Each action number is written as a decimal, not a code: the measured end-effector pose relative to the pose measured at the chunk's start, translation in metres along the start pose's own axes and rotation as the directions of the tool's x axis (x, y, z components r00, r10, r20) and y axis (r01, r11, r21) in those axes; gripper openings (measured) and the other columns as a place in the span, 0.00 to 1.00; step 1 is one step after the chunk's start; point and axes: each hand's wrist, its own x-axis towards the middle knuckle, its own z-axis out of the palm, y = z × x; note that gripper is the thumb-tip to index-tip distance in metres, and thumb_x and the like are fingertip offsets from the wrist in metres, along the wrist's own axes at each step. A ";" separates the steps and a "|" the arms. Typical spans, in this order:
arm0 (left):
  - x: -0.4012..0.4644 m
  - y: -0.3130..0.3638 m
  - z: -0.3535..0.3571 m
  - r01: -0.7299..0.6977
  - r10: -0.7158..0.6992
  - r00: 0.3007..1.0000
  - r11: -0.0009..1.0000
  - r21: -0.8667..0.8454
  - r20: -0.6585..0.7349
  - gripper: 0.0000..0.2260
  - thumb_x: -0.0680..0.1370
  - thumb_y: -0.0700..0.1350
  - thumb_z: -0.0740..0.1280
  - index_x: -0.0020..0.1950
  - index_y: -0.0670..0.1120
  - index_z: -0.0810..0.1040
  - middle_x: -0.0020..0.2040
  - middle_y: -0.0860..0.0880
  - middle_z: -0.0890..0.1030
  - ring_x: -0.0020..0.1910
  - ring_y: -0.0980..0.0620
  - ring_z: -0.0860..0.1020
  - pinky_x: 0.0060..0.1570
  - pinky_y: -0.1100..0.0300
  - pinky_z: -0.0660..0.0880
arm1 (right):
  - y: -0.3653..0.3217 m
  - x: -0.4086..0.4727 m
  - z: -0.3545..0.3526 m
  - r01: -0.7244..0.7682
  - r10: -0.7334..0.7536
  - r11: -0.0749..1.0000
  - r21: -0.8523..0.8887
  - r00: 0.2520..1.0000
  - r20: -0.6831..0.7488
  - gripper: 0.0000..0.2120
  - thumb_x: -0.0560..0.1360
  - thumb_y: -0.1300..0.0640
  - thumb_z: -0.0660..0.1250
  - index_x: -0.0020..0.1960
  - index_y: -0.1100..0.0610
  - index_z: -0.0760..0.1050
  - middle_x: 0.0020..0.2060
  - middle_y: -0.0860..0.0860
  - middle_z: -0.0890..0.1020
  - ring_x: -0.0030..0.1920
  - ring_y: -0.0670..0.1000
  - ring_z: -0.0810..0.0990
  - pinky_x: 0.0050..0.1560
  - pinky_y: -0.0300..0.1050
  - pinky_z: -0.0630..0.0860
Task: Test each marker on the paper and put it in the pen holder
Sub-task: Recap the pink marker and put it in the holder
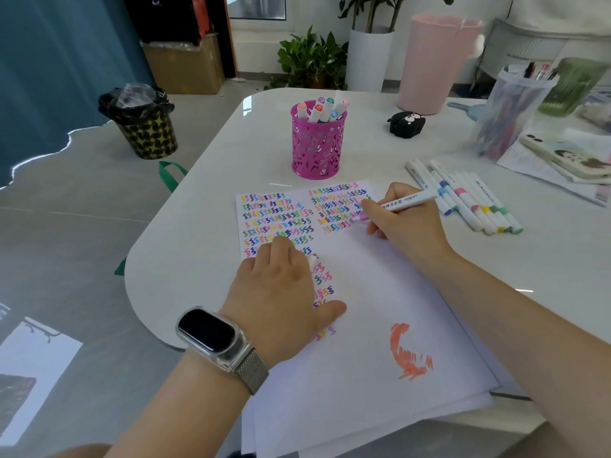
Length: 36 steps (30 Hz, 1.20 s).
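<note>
White paper (380, 292) lies on the table, covered at its far end with rows of small coloured squiggles. My right hand (406, 223) grips a white marker (406, 201); its pink tip touches the paper at the right block of squiggles. My left hand (281, 285) rests on the paper with curled fingers, and a small white cap (312, 261) shows at the fingertips. A magenta pen holder (317, 143) with several markers in it stands beyond the paper. Several white markers (469, 200) lie in a row to the right.
A clear cup of pens (509, 117) and a pink bin (436, 61) stand at the far right. A small black case (406, 123) sits behind the markers. Booklets and papers (562, 160) lie at the right edge. An orange scribble (406, 352) marks the near paper.
</note>
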 end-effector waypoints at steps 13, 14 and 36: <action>0.002 -0.003 -0.001 -0.020 0.013 0.999 0.990 -0.138 -0.053 0.25 0.77 0.61 0.47 0.58 0.43 0.67 0.59 0.45 0.68 0.60 0.45 0.67 0.61 0.52 0.65 | -0.026 -0.001 -0.012 -0.014 0.058 0.965 0.263 0.986 -0.157 0.11 0.72 0.59 0.72 0.34 0.56 0.72 0.30 0.53 0.82 0.26 0.48 0.74 0.26 0.40 0.69; 0.003 -0.004 -0.003 -0.032 0.016 0.997 0.978 -0.205 -0.081 0.26 0.75 0.60 0.43 0.57 0.43 0.68 0.58 0.44 0.70 0.60 0.44 0.68 0.62 0.50 0.65 | -0.034 -0.003 -0.015 0.014 0.037 0.957 0.290 0.985 -0.169 0.09 0.72 0.57 0.73 0.37 0.55 0.74 0.32 0.52 0.82 0.28 0.47 0.75 0.28 0.39 0.71; 0.010 0.001 -0.018 -0.249 -0.001 0.886 0.842 -0.478 -0.464 0.09 0.80 0.49 0.58 0.51 0.47 0.76 0.38 0.50 0.76 0.42 0.48 0.70 0.41 0.53 0.69 | -0.072 -0.047 -0.012 -0.008 -0.073 0.946 0.324 0.969 0.237 0.17 0.74 0.65 0.67 0.29 0.59 0.68 0.22 0.53 0.78 0.24 0.51 0.74 0.22 0.39 0.68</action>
